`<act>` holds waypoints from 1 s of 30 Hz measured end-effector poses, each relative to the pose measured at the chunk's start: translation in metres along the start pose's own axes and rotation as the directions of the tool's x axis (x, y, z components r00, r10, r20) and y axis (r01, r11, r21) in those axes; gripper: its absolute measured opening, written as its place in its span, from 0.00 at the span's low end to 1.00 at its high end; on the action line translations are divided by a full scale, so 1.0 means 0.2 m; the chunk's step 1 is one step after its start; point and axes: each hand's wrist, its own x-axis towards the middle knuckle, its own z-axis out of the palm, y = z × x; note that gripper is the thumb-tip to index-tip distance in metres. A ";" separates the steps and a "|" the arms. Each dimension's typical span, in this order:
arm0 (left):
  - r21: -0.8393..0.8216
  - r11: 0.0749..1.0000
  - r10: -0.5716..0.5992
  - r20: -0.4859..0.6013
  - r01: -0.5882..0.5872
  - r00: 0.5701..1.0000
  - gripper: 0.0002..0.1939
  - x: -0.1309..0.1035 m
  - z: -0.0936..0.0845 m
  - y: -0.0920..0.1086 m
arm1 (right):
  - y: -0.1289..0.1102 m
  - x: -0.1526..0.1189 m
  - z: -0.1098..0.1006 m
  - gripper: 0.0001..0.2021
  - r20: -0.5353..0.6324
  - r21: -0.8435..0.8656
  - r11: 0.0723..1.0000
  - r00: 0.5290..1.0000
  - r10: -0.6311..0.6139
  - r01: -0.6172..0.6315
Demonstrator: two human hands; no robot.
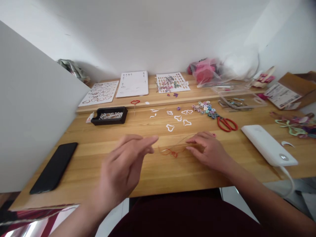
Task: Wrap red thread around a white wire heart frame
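My left hand [128, 161] is raised above the table, a little blurred. Its index finger stretches to the right and the other fingers are bent; nothing shows in it. My right hand [208, 149] rests on the wood with curled fingers, the thumb and index at the end of a tangle of orange thread [174, 153]. A thin pale strand runs from that tangle up towards the right hand's fingers. Beyond the hands lie several white cut-out shapes [187, 122]. Just past the right hand's knuckles is a small pink ring-shaped piece [214, 135].
Red-handled scissors [227, 124] lie beside small thread spools [204, 108]. A white power bank [269, 144] with a cable is at the right, a black phone [54, 168] at the left. Behind stand a black bead tray [110, 116], patterned sheets [133, 84] and a cardboard box [286, 89].
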 end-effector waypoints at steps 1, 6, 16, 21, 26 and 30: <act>0.007 1.000 -0.021 0.055 0.021 0.998 0.21 0.03 0.06 -0.03 | 0.00 0.00 -0.01 0.05 -0.018 0.000 1.000 1.000 0.014 -0.014; 0.145 0.985 -0.142 0.378 0.092 0.915 0.08 0.03 0.27 -0.17 | 0.07 -0.03 -0.12 0.17 -0.083 0.048 0.988 0.985 0.149 -0.145; 0.341 0.932 -0.290 0.491 0.126 0.821 0.06 0.01 0.40 -0.24 | 0.17 -0.12 -0.24 0.10 -0.259 0.100 0.903 0.866 0.429 -0.417; 0.338 0.930 -0.296 0.451 0.146 0.842 0.09 0.00 0.40 -0.26 | 0.19 -0.13 -0.23 0.07 -0.229 0.026 0.928 0.901 0.368 -0.373; 0.349 0.920 -0.316 0.392 0.178 0.864 0.10 0.01 0.41 -0.26 | 0.17 -0.14 -0.16 0.07 -0.134 -0.046 0.966 0.960 0.246 -0.254; 0.369 0.908 -0.331 0.341 0.199 0.880 0.10 0.03 0.40 -0.26 | 0.11 -0.11 -0.10 0.06 -0.066 -0.062 0.990 0.990 0.126 -0.130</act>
